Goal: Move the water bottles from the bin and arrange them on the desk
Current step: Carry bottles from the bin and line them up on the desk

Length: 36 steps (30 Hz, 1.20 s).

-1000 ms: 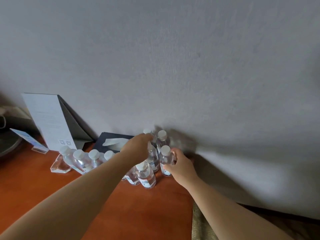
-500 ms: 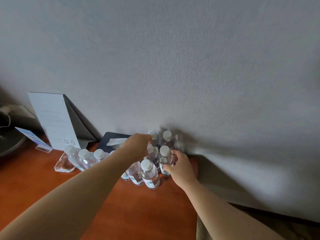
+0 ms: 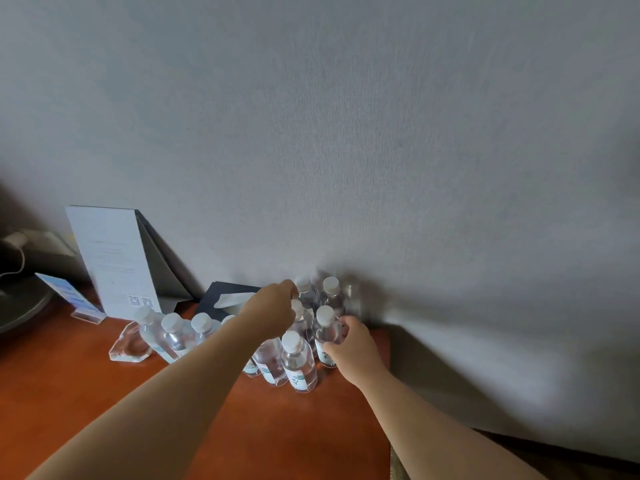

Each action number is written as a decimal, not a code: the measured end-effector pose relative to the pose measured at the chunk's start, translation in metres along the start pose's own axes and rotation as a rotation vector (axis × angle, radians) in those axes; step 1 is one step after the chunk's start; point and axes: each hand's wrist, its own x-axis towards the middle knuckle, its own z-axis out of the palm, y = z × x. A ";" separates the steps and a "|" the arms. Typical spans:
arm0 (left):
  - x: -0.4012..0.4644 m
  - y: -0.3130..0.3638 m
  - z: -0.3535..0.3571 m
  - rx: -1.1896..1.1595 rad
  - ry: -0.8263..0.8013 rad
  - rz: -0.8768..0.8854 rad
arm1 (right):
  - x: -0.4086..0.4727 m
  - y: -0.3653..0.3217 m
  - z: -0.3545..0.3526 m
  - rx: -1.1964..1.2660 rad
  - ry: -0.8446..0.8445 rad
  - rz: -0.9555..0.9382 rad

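Head view, my count. Landmark: the tissue box (image 3: 227,296), dark, flat on the desk (image 3: 69,393) against the wall (image 3: 346,133), one white tissue standing out of its slot.

Item: water bottles, clear plastic, white caps, all upright on the desk. One row (image 3: 173,336) stands just in front of the tissue box, running to its left; I see four caps, the rest hidden behind my left forearm. A second cluster (image 3: 298,363) stands to the right of the tissue box, near the desk's right edge, reaching back to the wall.

Item: labels. Pale bands with a bluish-green mark on the bottles; lettering too small to read.

Item: my left hand (image 3: 272,308), over the cluster right of the tissue box, fingers curled down at a bottle cap; whether they pinch it I cannot tell.

Item: my right hand (image 3: 349,344), fingers wrapped round the body of one bottle (image 3: 325,332) on the cluster's right side.

Item: folded card (image 3: 114,261), left of the tissue box, propped upright, two QR codes at its foot, text unreadable. Small acrylic sign (image 3: 74,299) further left.

Surface: orange-brown wood. Wall: grey, textured.
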 end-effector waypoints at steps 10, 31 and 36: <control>-0.029 0.002 -0.023 -0.028 0.100 0.024 | -0.023 0.004 -0.037 -0.121 -0.075 0.076; -0.281 0.497 0.006 -0.337 -0.070 0.924 | -0.425 0.198 -0.459 0.049 0.768 0.342; -0.382 0.625 0.080 -0.342 -0.159 1.024 | -0.574 0.287 -0.543 0.033 0.912 0.430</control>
